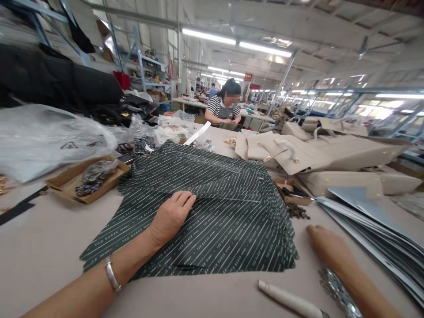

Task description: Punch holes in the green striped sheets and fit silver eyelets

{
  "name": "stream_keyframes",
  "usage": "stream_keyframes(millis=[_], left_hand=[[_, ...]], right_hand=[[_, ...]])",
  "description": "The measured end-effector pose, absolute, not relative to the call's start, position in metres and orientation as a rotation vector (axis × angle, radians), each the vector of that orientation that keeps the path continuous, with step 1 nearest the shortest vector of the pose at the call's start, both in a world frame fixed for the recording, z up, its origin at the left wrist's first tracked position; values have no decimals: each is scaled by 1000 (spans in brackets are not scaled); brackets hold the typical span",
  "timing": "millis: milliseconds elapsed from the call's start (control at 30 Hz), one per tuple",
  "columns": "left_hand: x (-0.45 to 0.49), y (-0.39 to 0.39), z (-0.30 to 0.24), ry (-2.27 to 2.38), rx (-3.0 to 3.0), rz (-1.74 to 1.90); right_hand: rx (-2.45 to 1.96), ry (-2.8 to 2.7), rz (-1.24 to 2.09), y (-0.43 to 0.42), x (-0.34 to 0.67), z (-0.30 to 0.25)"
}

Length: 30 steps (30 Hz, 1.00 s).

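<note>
My left hand (174, 216) lies on a stack of dark green lining pieces (232, 234) printed with white slanting stripes and lettering. Its fingers are close together and slightly bent, pressing at the edge of a folded flap on the top piece; the thumb is hidden. Right of the stack, my right hand (326, 245) is low over the table, blurred, its fingers curled in. Whatever those fingers may hold cannot be made out. Just beyond it lies a small heap of dark metal fittings (297, 211). A pale-handled tool (288, 298) rests at the table's front.
Left of the stack sits a cardboard tray (88, 179) with bagged metal parts. Another small box (291, 190) stands right, near beige bags (344, 154) and a pile of grey-edged strips (374, 234). Clear plastic (56, 137) covers the far left. A person (225, 106) works across the table.
</note>
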<state>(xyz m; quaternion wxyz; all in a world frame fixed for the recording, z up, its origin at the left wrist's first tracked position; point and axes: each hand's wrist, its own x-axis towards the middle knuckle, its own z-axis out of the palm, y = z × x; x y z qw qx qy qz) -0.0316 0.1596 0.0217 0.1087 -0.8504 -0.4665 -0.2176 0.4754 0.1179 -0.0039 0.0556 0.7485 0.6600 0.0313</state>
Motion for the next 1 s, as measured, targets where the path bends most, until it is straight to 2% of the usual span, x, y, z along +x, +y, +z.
stream_keyframes(millis=[267,467,567,667,900,1000], left_hand=[[-35,144,14,-1391,-2623,-637],[-34,145,50,-1674,-2741,-574],[-42,145,80,-1821,-2824,-551],[-53,140,103,-1981,-2921,-531],[-59,101,106,-2327,-3494,-328],[-52,83,97,-2484,-3588,-340]], right_hand=[[2488,2115,119,106,475,-2],[2845,2107,36,91,457,21],[3195,2249,-406,76,411,44],[3276,2431,-880,55,351,62],[2793,2629,-1975,12,231,64],[2578,2549,-2311,5,197,58]])
